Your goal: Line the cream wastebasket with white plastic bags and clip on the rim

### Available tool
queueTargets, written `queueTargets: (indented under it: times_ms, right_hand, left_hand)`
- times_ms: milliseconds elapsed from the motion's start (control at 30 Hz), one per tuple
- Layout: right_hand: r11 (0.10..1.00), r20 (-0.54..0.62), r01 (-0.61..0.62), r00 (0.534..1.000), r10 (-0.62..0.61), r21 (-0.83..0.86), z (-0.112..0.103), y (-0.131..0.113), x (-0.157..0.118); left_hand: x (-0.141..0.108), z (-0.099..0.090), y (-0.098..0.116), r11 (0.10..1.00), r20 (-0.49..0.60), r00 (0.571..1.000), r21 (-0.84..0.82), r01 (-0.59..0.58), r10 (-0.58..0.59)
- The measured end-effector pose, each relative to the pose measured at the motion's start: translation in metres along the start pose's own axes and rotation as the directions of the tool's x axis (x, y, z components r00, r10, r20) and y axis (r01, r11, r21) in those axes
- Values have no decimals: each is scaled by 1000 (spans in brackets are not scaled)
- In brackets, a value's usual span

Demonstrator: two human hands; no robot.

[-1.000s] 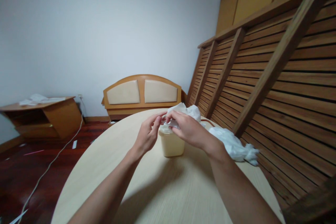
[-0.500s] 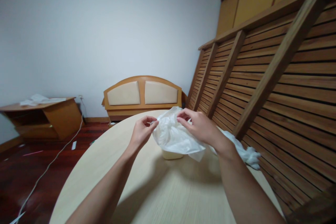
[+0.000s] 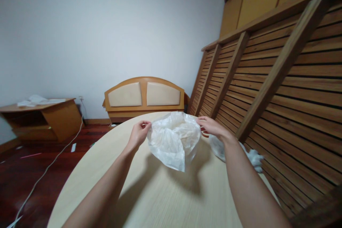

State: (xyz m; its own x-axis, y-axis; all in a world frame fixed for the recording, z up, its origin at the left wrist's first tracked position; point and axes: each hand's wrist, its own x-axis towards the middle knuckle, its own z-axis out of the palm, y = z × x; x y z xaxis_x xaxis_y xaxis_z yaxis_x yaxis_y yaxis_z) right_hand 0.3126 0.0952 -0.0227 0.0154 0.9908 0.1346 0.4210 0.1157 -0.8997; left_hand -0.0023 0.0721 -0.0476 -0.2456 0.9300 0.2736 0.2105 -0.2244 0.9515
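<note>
A translucent white plastic bag (image 3: pixel 171 139) spreads wide over the middle of the round table (image 3: pixel 171 203), its mouth upward and a loose corner hanging toward me. Its left rim is pinched between the thumb and fingers of my left hand (image 3: pixel 139 133). On the opposite side, my right hand (image 3: pixel 212 127) grips the right rim with its fingertips. Whatever stands beneath the bag is hidden by the plastic. Behind my right forearm lies another crumpled white plastic bag (image 3: pixel 255 159) near the table's right edge.
A slatted wooden frame (image 3: pixel 256 89) leans along the right side, close to the table. Beyond the table stands a headboard (image 3: pixel 144 94). At the left are a low cabinet (image 3: pixel 58 117) with papers on top and a cable (image 3: pixel 48 169) across the floor.
My hands have moved apart, and the bag is spread wider between them. The pale yellow container base that showed under the bag is now covered.
</note>
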Motion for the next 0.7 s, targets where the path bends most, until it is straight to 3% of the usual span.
queueTargets:
  times_ms: [333, 567, 700]
  right_hand:
    - [962, -141, -23, 988, 63, 272, 12, 12, 17]
    - [961, -152, -115, 976, 156, 250, 24, 35, 24]
    - [977, -117, -133, 981, 153, 165, 22, 43, 23]
  left_hand:
    - [15, -8, -32, 982, 46, 990, 141, 126, -134]
    - [15, -13, -56, 935, 152, 971, 332, 124, -183]
    - [13, -15, -47, 910, 141, 985, 413, 37, -104]
